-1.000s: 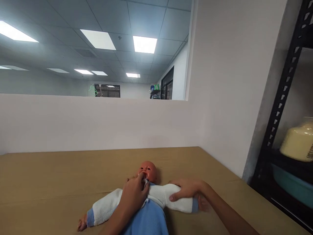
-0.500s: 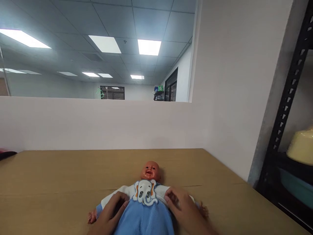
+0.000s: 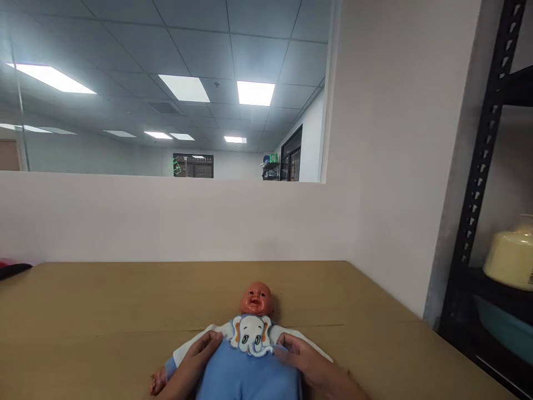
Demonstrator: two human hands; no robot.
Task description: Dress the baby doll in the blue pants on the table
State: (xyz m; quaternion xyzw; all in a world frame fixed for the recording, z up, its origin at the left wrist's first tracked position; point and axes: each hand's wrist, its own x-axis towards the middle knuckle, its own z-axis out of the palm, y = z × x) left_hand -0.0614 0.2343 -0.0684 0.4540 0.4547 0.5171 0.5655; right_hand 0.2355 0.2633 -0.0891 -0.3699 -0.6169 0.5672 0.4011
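Note:
A baby doll [image 3: 256, 300] lies on its back on the table, head away from me and arms spread. It wears a blue and white outfit [image 3: 245, 375] with an elephant face patch [image 3: 252, 335] on the chest. My left hand [image 3: 203, 349] is closed at the left side of the chest, fingertips and thumb together on the cloth. My right hand [image 3: 297, 355] pinches the cloth just right of the patch, fingers curled. The doll's left-side hand [image 3: 158, 380] shows beyond my left wrist; my right forearm mostly hides the other. The legs are out of view.
The brown table [image 3: 125, 300] meets a low white wall [image 3: 166, 219] with a glass opening above it. At right stands a black metal shelf [image 3: 470, 211] holding a yellow container [image 3: 510, 258] and a teal basin [image 3: 503, 328]. A dark object [image 3: 14, 270] lies at the far left edge.
My left thumb and fingers have come together at the chest. My right hand has shifted slightly inward and closed near the patch. The view has tilted up a little.

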